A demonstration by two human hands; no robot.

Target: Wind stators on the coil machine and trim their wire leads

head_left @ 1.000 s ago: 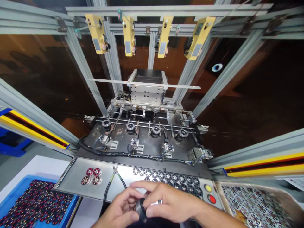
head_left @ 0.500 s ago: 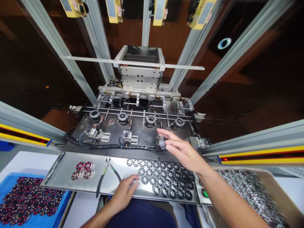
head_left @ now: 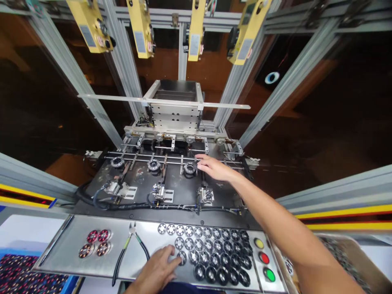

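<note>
My right hand (head_left: 216,168) is stretched out over the machine bed, its fingertips at the right edge of the third round fixture (head_left: 190,168). Its fingers are curled together; whatever may be between them is hidden. On the steel tray, my left hand (head_left: 161,265) has its fingers apart, their tips beside a small black disc with a silver star-shaped centre (head_left: 181,257). Rows of similar discs (head_left: 207,232) lie to the right of that hand. To its left are wire cutters (head_left: 132,237) with open jaws and several red-and-copper wound rotors (head_left: 92,236).
Yellow, red and green buttons (head_left: 263,257) sit at the tray's right end. A blue bin of wound parts (head_left: 33,271) stands at left, and a bin of metal parts (head_left: 346,257) at right. Clamps (head_left: 159,192) and a cable (head_left: 122,207) line the bed; yellow units (head_left: 196,34) hang above.
My right hand has moved from the clamp near the front of the bed to the third fixture. My left hand has come up against a disc. The view has tilted upward.
</note>
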